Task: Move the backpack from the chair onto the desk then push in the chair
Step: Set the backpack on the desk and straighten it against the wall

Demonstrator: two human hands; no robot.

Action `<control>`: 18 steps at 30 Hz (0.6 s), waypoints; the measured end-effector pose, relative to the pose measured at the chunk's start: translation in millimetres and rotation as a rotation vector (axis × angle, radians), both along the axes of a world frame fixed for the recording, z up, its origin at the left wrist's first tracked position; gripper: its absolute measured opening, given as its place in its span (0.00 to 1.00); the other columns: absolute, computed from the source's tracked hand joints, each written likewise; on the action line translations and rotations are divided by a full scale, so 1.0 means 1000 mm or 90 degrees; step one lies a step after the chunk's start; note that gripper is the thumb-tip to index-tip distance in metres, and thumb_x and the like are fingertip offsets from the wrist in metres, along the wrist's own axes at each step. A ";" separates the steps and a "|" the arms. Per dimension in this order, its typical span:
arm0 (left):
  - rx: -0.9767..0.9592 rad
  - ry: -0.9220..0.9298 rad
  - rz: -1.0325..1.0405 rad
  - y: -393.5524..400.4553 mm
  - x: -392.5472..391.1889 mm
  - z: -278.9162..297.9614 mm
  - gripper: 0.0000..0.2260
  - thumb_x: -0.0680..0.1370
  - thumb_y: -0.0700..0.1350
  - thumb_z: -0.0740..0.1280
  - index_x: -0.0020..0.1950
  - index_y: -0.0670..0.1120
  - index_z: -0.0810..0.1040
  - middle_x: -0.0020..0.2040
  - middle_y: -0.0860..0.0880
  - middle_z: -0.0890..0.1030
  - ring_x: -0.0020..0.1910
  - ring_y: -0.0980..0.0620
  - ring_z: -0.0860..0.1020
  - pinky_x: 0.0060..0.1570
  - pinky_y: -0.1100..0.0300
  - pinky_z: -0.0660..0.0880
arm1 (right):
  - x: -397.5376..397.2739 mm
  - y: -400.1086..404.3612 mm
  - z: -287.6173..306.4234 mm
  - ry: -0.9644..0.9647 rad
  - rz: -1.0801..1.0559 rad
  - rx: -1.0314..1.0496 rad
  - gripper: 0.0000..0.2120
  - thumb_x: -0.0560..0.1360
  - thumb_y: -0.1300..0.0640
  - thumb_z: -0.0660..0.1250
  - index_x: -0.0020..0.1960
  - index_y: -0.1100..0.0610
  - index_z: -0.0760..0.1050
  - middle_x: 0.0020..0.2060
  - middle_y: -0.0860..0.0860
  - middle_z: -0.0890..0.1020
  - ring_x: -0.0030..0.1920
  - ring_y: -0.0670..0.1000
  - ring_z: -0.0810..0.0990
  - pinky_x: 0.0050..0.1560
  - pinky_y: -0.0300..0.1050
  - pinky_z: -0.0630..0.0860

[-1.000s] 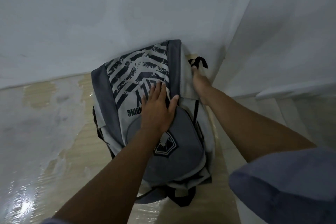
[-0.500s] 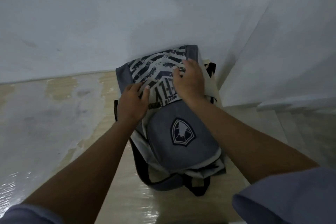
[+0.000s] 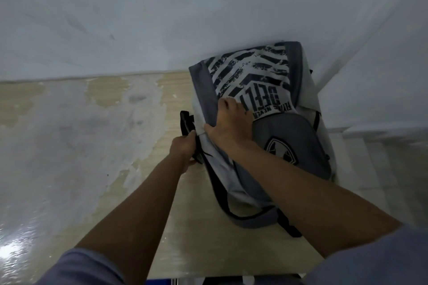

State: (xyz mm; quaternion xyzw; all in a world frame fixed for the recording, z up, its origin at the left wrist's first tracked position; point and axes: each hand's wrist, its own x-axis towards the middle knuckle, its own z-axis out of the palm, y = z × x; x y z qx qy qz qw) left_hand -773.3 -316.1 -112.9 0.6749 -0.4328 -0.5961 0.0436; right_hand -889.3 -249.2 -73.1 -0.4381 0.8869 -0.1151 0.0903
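Note:
A grey and white backpack with black stripes and a shield badge lies face up on the wooden desk, its top against the wall in the right corner. My left hand is closed on a black strap at the bag's left side. My right hand presses on the bag's left edge, fingers curled over the fabric. The chair is mostly hidden; only a blue sliver shows below the desk's front edge.
White walls close off the desk at the back and the right. The desk's left half is covered by a shiny worn plastic film. A white ledge runs along the right wall.
My left hand slid from the bag's front down to the left strap and closed on it. My right hand moved from the bag's top to its left edge. The view shifted left.

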 end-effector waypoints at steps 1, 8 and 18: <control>0.001 0.008 0.013 0.001 -0.002 -0.003 0.15 0.80 0.53 0.67 0.51 0.40 0.80 0.46 0.42 0.82 0.42 0.43 0.80 0.37 0.51 0.81 | -0.002 0.002 0.001 -0.008 -0.013 -0.001 0.32 0.73 0.41 0.70 0.70 0.58 0.68 0.68 0.56 0.72 0.66 0.59 0.71 0.63 0.59 0.68; -0.144 -0.069 -0.028 -0.020 0.004 -0.022 0.08 0.73 0.49 0.74 0.40 0.45 0.83 0.39 0.42 0.83 0.42 0.40 0.84 0.47 0.43 0.84 | -0.005 -0.003 -0.001 -0.109 -0.068 -0.066 0.15 0.77 0.54 0.67 0.61 0.58 0.75 0.60 0.55 0.77 0.58 0.57 0.78 0.60 0.56 0.74; 0.050 0.143 0.072 -0.070 -0.059 -0.002 0.12 0.79 0.37 0.69 0.62 0.35 0.78 0.56 0.38 0.83 0.44 0.44 0.82 0.30 0.55 0.79 | -0.037 0.004 0.013 -0.323 -0.143 -0.366 0.06 0.77 0.60 0.71 0.52 0.61 0.83 0.43 0.52 0.85 0.44 0.48 0.82 0.44 0.34 0.76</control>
